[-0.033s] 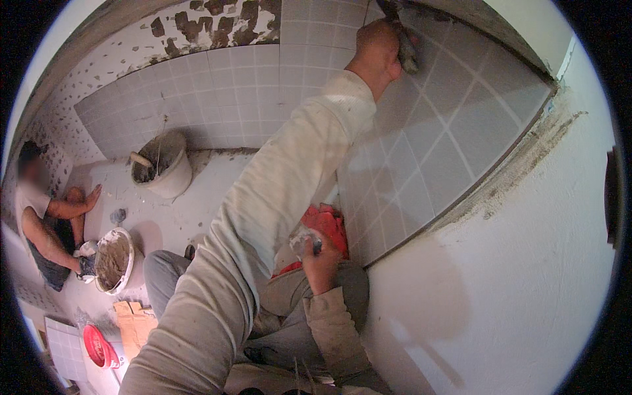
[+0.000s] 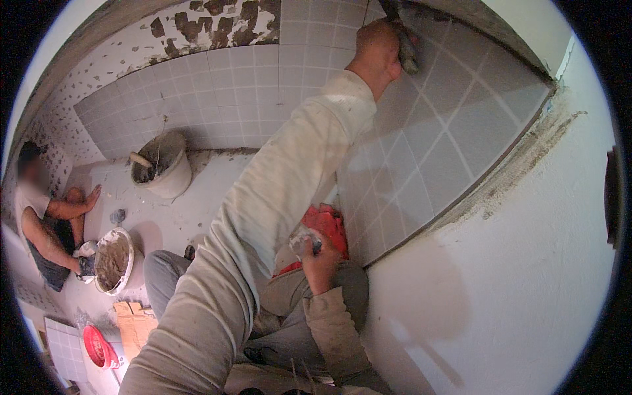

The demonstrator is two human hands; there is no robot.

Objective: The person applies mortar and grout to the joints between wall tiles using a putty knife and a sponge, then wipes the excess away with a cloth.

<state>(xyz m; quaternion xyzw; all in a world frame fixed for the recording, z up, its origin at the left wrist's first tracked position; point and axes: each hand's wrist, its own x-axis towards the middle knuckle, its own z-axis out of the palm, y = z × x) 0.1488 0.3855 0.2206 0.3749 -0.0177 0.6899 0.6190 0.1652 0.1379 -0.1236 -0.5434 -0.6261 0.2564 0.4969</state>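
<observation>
My left hand (image 2: 377,54) grips a grimy tool (image 2: 408,56) near the tiled wall's (image 2: 454,108) top edge; my right hand (image 2: 321,266) clasps a whitish wad (image 2: 301,241).

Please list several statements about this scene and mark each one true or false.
1. The left hand grips a tool at the tiled wall. True.
2. The right hand is raised higher in the picture than the left hand. False: it is lower, close to the red material.
3. A co-worker sits at the picture's left, near a bucket of grey-brown mix. True.
4. The handled bucket by the back wall is bright red. False: it is pale and stained.
5. Brown cardboard lies on the floor toward the lower left. True.
</observation>
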